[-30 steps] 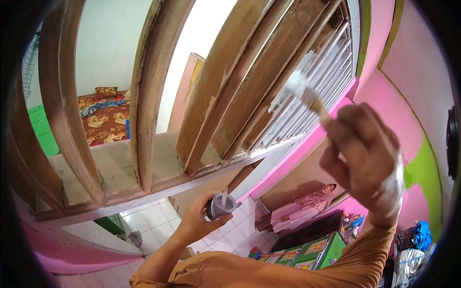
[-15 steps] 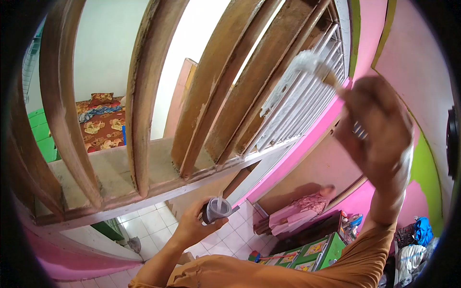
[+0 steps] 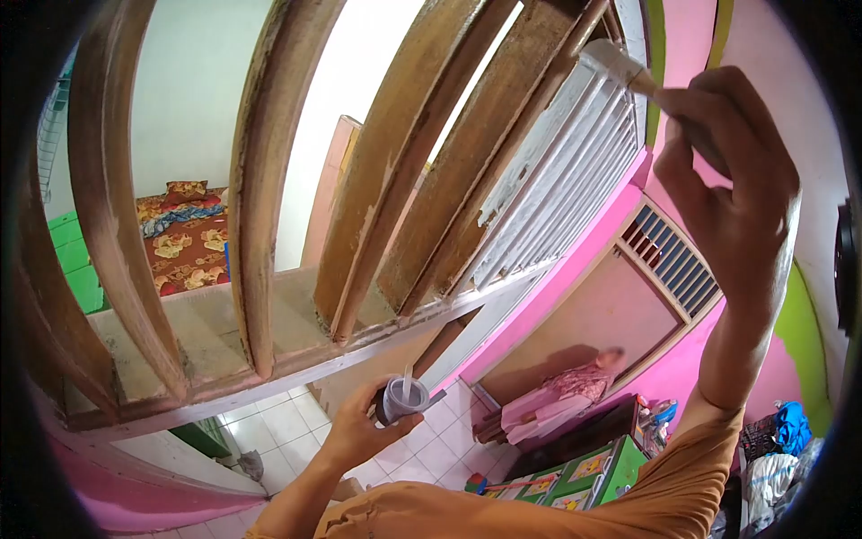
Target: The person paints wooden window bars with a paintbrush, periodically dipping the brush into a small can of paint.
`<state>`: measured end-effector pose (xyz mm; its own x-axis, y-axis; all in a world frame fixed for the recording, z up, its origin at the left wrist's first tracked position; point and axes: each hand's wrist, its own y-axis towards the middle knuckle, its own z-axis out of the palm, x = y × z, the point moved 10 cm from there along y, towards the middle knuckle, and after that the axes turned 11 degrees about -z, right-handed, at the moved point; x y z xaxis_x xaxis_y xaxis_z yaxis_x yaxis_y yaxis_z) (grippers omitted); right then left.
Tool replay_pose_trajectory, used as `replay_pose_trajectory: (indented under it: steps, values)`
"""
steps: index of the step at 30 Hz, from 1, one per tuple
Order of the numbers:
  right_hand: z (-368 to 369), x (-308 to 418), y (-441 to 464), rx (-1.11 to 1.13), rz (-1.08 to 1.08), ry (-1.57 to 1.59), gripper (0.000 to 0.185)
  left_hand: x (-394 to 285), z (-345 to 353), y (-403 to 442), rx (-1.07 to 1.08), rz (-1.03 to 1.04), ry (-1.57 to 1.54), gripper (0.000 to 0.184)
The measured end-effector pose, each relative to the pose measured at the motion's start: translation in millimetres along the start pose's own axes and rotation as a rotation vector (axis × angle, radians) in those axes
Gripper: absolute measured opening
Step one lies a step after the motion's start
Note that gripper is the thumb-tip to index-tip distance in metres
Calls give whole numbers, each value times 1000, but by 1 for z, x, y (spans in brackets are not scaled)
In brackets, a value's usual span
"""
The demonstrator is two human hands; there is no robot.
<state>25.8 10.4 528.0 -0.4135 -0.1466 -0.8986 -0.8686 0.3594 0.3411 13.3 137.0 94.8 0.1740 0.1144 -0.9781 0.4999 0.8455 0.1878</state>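
Note:
My right hand (image 3: 741, 175) is raised at the upper right, fingers closed round the handle of a paintbrush (image 3: 639, 81). The whitish bristles touch or nearly touch the upper end of a slat that is partly coated in white paint (image 3: 539, 148), with brown wood showing along its edge. Low in the middle, my left hand (image 3: 373, 429) wraps round a small plastic cup (image 3: 404, 397). A pale stick (image 3: 407, 382) stands in the cup; its contents are hard to make out. Bare brown wooden slats (image 3: 377, 180) run to the left of the painted ones.
The slats rise from a ledge (image 3: 211, 332). Through the gaps, a patterned mattress (image 3: 189, 251) shows. Below stands a person in pink clothes (image 3: 557, 400) beside a door (image 3: 584, 305). A green drawer cabinet (image 3: 575, 481) and bundled bags (image 3: 772, 476) are at the lower right.
My right hand and the paintbrush have moved up along the slat, uncovering the vent above the door. My left hand with the cup has barely shifted.

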Motion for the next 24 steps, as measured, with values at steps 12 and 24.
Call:
replay_pose_trajectory:
  steps: [12, 24]
  values:
    - [17, 2, 4, 114, 35, 259, 21, -4, 1, 1, 14, -101, -57, 61]
    - [16, -8, 17, 12, -15, 228, 24, -2, -2, 1, 7, -82, -35, 64]
